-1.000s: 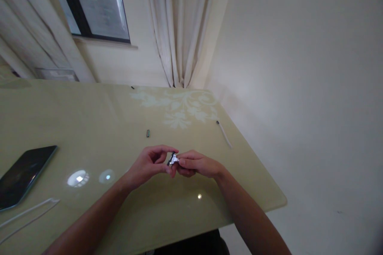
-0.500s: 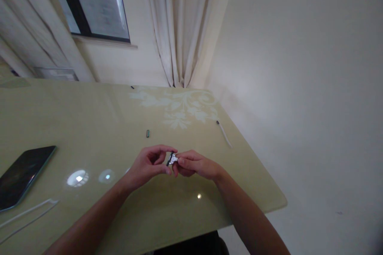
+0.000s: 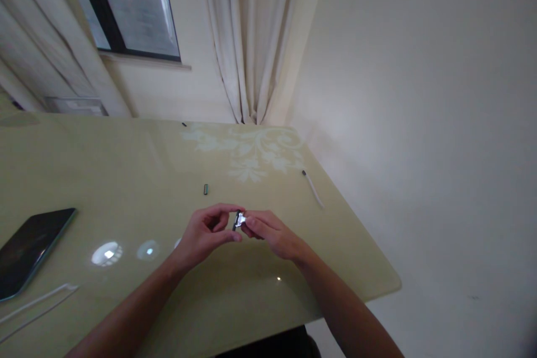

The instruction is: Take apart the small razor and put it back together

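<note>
My left hand (image 3: 207, 230) pinches the two ends of a narrow black razor cartridge (image 3: 236, 220) between thumb and forefinger. A shiny silver razor head piece (image 3: 240, 218) meets the cartridge's right side; whether the two are locked together I cannot tell. My right hand (image 3: 271, 232) grips the silver razor from the right, its fingers hiding the rest of it. Both hands hover just above the table's near part. Beyond them lies another small dark cartridge (image 3: 205, 189) with a greenish strip.
The glossy yellow-green table (image 3: 138, 179) has a rounded right corner. On it lie a dark tablet (image 3: 36, 251) and a white cable (image 3: 37, 302) at left, a thin white stick with a dark tip (image 3: 312, 189) at right, and a tiny black piece (image 3: 184, 124) at the far edge.
My right hand has shifted slightly left and its fingers have curled closer round the silver razor, covering more of it. The left hand keeps its pinch. The view has moved a little.
</note>
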`<action>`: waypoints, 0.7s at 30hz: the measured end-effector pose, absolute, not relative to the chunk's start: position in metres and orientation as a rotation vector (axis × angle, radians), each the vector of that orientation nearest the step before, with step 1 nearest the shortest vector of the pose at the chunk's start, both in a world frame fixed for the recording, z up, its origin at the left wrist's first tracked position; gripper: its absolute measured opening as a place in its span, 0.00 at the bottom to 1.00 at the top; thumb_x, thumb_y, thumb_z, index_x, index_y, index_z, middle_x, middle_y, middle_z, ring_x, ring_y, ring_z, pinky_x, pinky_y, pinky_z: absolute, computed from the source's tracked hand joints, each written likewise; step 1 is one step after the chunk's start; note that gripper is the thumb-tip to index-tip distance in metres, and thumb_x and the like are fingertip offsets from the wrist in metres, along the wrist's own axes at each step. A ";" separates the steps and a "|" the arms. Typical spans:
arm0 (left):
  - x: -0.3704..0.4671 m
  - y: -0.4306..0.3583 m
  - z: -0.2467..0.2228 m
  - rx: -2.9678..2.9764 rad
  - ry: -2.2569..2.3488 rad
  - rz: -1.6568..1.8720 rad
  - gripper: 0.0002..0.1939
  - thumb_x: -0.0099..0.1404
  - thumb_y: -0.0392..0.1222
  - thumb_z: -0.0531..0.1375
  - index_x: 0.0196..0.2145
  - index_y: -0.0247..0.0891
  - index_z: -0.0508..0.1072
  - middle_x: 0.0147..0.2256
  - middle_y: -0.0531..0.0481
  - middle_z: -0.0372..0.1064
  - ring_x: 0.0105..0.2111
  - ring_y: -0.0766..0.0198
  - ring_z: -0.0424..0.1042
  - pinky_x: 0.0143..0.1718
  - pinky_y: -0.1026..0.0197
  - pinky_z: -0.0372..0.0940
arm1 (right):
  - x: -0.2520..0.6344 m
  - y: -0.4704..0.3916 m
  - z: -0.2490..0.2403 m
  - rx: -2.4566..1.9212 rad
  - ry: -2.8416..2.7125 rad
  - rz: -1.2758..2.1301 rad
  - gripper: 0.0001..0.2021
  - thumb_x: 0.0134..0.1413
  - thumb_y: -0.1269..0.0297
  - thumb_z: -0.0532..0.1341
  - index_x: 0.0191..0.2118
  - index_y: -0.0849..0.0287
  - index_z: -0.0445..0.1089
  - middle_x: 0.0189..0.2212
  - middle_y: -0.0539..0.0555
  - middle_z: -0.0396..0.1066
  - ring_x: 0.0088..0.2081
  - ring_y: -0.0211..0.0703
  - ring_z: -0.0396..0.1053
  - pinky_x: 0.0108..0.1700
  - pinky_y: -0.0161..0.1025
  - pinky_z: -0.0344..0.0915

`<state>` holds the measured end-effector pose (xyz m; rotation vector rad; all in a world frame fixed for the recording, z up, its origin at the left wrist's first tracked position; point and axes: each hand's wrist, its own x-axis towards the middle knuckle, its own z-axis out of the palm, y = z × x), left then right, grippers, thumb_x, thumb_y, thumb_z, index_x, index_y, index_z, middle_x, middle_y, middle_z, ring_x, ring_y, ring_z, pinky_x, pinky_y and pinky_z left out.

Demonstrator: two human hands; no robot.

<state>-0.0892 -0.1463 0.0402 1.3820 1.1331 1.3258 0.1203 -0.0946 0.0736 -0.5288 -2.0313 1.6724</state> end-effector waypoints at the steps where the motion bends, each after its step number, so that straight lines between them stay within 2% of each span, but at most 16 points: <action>1: -0.090 -0.146 0.040 1.371 1.116 1.317 0.25 0.49 0.46 0.78 0.45 0.36 0.83 0.22 0.62 0.47 0.22 0.72 0.50 0.25 0.65 0.46 | 0.120 -0.095 0.073 -0.525 -2.027 1.679 0.27 0.70 0.39 0.50 0.30 0.58 0.60 0.27 0.47 0.55 0.31 0.38 0.52 0.34 0.37 0.51; 8: -0.091 -0.146 0.042 1.315 1.031 1.293 0.26 0.45 0.46 0.79 0.43 0.36 0.83 0.21 0.62 0.46 0.22 0.72 0.50 0.25 0.66 0.47 | 0.120 -0.088 0.067 -0.454 -1.930 1.869 0.26 0.66 0.39 0.57 0.29 0.59 0.61 0.25 0.46 0.54 0.28 0.36 0.50 0.31 0.36 0.48; 12: -0.090 -0.146 0.041 1.319 1.031 1.306 0.26 0.47 0.45 0.79 0.44 0.36 0.83 0.21 0.62 0.48 0.22 0.72 0.52 0.26 0.65 0.49 | 0.122 -0.086 0.066 -0.448 -1.964 1.918 0.26 0.67 0.39 0.55 0.32 0.60 0.66 0.26 0.46 0.56 0.27 0.35 0.50 0.30 0.35 0.47; 16: -0.089 -0.146 0.041 1.320 1.044 1.296 0.27 0.47 0.45 0.78 0.45 0.36 0.83 0.21 0.62 0.47 0.22 0.72 0.52 0.26 0.65 0.50 | 0.123 -0.088 0.068 -0.419 -1.980 1.918 0.25 0.68 0.40 0.54 0.34 0.60 0.67 0.27 0.47 0.57 0.28 0.36 0.52 0.31 0.35 0.49; 21: -0.089 -0.146 0.041 1.316 1.057 1.285 0.27 0.48 0.45 0.78 0.45 0.36 0.82 0.21 0.62 0.47 0.22 0.72 0.52 0.26 0.66 0.50 | 0.122 -0.090 0.071 -0.426 -2.078 1.741 0.25 0.71 0.42 0.51 0.32 0.59 0.64 0.29 0.48 0.58 0.32 0.38 0.55 0.37 0.37 0.54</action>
